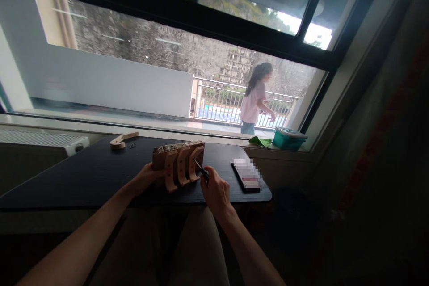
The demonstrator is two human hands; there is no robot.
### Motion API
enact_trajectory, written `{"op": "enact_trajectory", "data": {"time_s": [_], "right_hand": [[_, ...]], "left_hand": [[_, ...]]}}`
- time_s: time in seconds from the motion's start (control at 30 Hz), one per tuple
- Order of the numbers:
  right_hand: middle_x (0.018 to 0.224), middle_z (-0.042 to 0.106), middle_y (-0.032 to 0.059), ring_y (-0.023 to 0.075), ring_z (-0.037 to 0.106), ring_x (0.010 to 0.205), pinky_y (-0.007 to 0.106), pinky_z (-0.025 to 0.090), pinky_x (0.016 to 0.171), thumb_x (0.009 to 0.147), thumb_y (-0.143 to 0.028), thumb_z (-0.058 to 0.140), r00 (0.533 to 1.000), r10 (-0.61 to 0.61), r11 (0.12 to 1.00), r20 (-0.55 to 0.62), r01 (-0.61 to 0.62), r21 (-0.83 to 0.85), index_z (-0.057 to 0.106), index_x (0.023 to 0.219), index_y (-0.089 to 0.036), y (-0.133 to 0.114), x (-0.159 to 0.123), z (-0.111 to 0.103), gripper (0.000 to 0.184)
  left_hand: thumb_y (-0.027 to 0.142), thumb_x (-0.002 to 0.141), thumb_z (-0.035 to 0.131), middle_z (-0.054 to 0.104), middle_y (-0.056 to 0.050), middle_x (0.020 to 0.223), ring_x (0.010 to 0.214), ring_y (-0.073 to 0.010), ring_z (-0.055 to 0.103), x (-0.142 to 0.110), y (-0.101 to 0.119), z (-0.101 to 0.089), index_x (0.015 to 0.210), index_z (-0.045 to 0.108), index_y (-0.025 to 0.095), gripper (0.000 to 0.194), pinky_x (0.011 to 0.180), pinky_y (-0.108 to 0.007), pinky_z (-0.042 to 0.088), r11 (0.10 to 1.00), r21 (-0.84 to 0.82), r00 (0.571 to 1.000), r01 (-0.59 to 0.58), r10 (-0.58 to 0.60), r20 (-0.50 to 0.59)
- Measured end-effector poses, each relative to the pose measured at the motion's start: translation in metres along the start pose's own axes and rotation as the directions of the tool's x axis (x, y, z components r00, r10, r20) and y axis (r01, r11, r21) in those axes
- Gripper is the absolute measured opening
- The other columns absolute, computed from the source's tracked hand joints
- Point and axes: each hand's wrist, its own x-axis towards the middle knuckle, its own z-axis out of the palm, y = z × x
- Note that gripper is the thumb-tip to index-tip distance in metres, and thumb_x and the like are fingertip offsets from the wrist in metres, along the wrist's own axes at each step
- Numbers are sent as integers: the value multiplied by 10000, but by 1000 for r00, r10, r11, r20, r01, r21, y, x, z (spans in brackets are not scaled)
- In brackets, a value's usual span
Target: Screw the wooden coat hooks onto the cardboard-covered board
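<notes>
A wooden board [161, 159] with a rough, bark-like edge stands tilted on the dark table in front of me. Three curved wooden hooks [182, 166] sit side by side on its face, with small dark holes or screws in them. My left hand [147, 178] grips the board at its left end, its fingers partly hidden behind the wood. In my right hand [216, 187] is a screwdriver [203, 171], its tip at the rightmost hook. A loose wooden hook [119, 143] lies at the back left, and a few small screws [132, 145] lie beside it.
A phone [246, 175] lies at the table's [83, 178] right end. On the window sill stand a teal box [290, 138] with a lid and a green leaf-like piece [260, 142]. A radiator [43, 143] is at the left. Outside the window a person [254, 103] stands near a railing.
</notes>
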Motion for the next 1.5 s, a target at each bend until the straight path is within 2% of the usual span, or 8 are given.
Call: {"op": "enact_trajectory", "data": {"time_s": [0.2,0.4,0.63,0.7,0.83,0.93,1.33,1.5], "right_hand": [[859,668,21,164,638,764,247,340,590,888,-207,460,994,-105,984,12,106,-146,580,945,-205,-2,4,-5,133],[823,699,1,175,656,723,254,359,604,897,-308,450,999,48,998,22,-49,45,554,987,-219,-2,2,-2,164],[860,708,31,194,657,818,260,411,672,867,-357,489,968,242,936,69,-251,247,562,1000,-212,0,4,2,210],[842,706,25,196,658,796,265,409,663,865,-351,488,976,211,957,59,-218,193,565,1022,-219,1,5,1,219],[924,700,21,184,655,812,256,392,658,859,-252,481,1000,9,1000,5,-9,17,549,1102,-232,-1,4,-2,253],[908,697,28,173,650,821,248,378,657,870,-219,461,998,-62,996,16,63,-58,577,1016,-213,-3,4,-4,186],[860,707,38,203,653,806,274,392,675,865,-367,469,969,223,953,109,-240,182,571,1033,-221,-4,6,-5,245],[812,691,20,214,647,779,293,392,683,824,-299,490,973,205,966,106,-218,136,539,1100,-237,-5,6,-6,287]], "left_hand": [[351,501,838,731,-47,838,770,-223,665,0,0,-1,901,677,123,488,724,-308,517,999,-51,998,-19,21,54],[324,494,845,734,-43,786,717,-211,660,-1,3,-1,863,692,118,449,671,-290,514,999,-51,999,-14,16,39],[326,495,842,739,-49,808,728,-219,668,0,2,-1,886,690,117,469,672,-293,515,999,-50,999,-10,11,30],[328,499,840,740,-49,810,739,-226,671,0,0,-2,890,691,120,467,677,-297,518,999,-51,999,-7,9,34],[336,510,836,742,-56,861,786,-239,677,1,-1,-3,924,689,130,485,712,-306,524,999,-53,998,-11,14,55],[334,518,833,738,-59,868,785,-237,676,1,-2,-3,928,679,126,485,706,-305,525,999,-48,998,-19,22,55],[355,513,827,736,-59,833,759,-234,672,2,-3,-4,945,667,115,520,695,-310,527,999,-36,999,-18,19,46],[350,526,825,731,-41,771,695,-214,662,1,-1,-4,881,688,126,442,655,-293,516,999,-29,998,-25,27,49]]}}
